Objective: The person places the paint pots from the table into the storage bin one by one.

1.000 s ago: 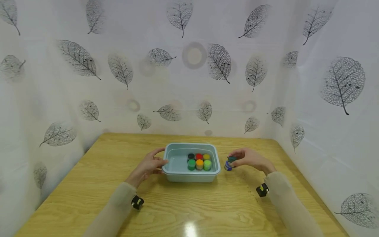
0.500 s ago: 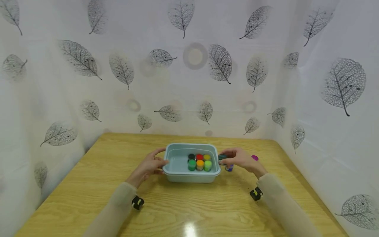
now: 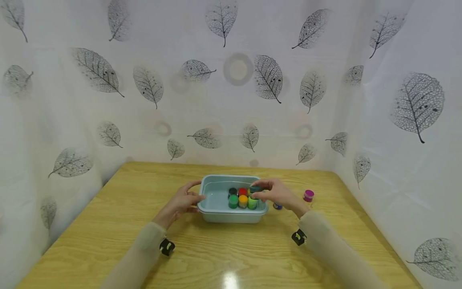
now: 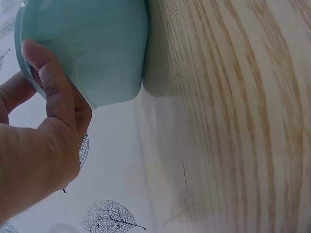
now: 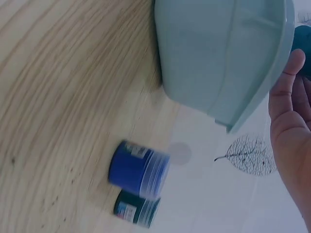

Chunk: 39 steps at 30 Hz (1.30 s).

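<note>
Head view: your right hand (image 3: 278, 194) pinches a dark teal jar (image 3: 255, 189), which lies to the left of your palm, above the right end of a tub (image 3: 232, 218) whose long axis runs left to right. Your left hand (image 3: 181, 201) grips the tub's left end, so the right is nearer the jar. Below it, six jars (image 3: 243, 201) cluster toward the tub's right half. Outside, a blue jar (image 5: 133, 167), a dark green jar (image 5: 137, 208) and, farther right, a purple jar (image 3: 308, 196) stand on the table (image 3: 216, 257).
</note>
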Each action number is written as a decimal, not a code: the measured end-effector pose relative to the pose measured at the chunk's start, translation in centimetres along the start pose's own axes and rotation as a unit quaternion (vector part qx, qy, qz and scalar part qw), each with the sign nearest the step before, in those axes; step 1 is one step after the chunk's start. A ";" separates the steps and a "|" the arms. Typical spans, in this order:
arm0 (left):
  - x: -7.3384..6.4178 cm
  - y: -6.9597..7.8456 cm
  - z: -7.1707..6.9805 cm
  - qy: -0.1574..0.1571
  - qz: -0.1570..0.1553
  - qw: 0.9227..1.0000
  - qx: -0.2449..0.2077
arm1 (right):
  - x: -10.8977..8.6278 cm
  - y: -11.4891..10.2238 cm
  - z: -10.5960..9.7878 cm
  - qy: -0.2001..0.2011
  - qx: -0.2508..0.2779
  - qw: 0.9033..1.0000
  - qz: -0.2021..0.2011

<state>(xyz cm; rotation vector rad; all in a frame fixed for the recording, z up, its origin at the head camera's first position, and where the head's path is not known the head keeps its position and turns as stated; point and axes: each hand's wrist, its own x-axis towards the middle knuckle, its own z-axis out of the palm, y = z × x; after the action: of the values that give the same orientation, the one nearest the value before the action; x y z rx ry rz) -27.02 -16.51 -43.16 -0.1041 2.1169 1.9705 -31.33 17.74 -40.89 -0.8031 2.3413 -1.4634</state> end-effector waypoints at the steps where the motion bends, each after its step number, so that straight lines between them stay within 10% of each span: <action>1: 0.0 0.0 0.0 0.001 0.000 1.000 0.000 | 0.2 -0.2 0.3 0.002 -0.005 1.000 -0.002; 24: 0.2 -0.4 -0.4 0.014 -0.012 1.000 0.013 | 5.4 -1.1 6.0 -0.032 -0.104 0.994 0.009; 39: 0.0 -0.1 0.0 -0.005 0.006 1.000 0.010 | 6.7 -1.3 7.4 0.020 -0.147 0.989 0.006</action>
<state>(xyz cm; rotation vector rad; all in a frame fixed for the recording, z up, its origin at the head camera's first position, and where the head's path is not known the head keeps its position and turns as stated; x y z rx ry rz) -26.97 -16.49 -43.27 -0.0782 2.1358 1.9515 -32.70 7.96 -42.67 -0.8324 2.6255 -1.1535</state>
